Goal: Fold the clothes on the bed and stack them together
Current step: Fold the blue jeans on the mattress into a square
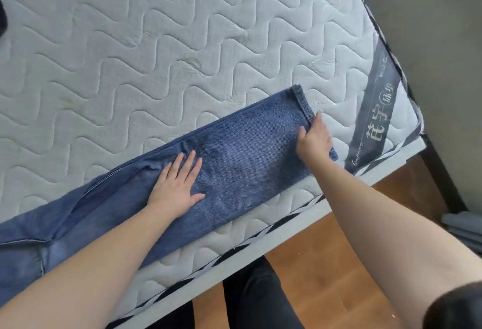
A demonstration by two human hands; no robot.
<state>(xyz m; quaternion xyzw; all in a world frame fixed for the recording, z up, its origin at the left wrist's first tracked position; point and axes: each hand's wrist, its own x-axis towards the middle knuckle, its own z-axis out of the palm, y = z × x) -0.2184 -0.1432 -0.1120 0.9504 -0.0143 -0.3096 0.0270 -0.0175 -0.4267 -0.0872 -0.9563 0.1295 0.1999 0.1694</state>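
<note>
Left hand presses flat on jeans; right hand grips their hem.

Wooden floor; grey wall

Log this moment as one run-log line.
jeans flat on mattress | left hand presses flat | right hand grips hem | unfolded

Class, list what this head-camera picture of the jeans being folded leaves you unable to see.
- Jeans waist end: cut off by the left edge and covered by the left forearm.
- Right hand fingertips: tucked round the hem, out of sight.
- Dark thing at the left edge: mostly cut off, unidentifiable.
- Mattress far side: beyond the frame.
</note>
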